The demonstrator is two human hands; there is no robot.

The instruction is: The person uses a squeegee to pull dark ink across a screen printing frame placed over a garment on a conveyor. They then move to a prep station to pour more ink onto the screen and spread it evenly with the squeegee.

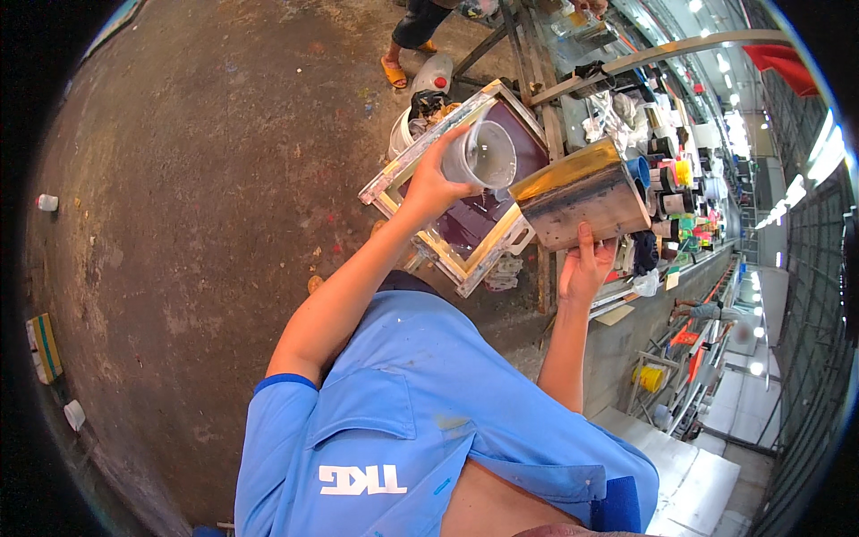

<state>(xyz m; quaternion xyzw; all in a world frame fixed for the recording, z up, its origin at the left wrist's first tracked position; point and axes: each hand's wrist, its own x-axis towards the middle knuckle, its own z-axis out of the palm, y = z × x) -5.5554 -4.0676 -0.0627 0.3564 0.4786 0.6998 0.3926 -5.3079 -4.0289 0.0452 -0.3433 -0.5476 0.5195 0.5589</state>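
Head view. Nearest the camera is the person's blue short-sleeved work shirt (403, 430), filling the lower centre; both bare forearms rise from it.

The left hand (431, 183) is closed around the wall of a clear plastic measuring cup (480, 157), which is tilted with its mouth toward the right. The cup's lip sits just beside the open end of a large shiny metal can (580, 195). The right hand (585, 266) supports the can from below, thumb pressed up against its side; the remaining fingers are hidden behind the can, so the grip is partly concealed. The can lies tilted, close to horizontal.

Directly behind both hands stands a wooden-framed printing screen with dark purple mesh (465, 210), leaning at an angle. A white plastic bucket (401, 134) stands beside its upper left edge. To the right, a cluttered rack of small coloured pots and containers (671, 179) crowds the space behind the can. Another person's legs in orange sandals (403, 63) stand at the top. The stained concrete floor (197, 197) spreads to the left.
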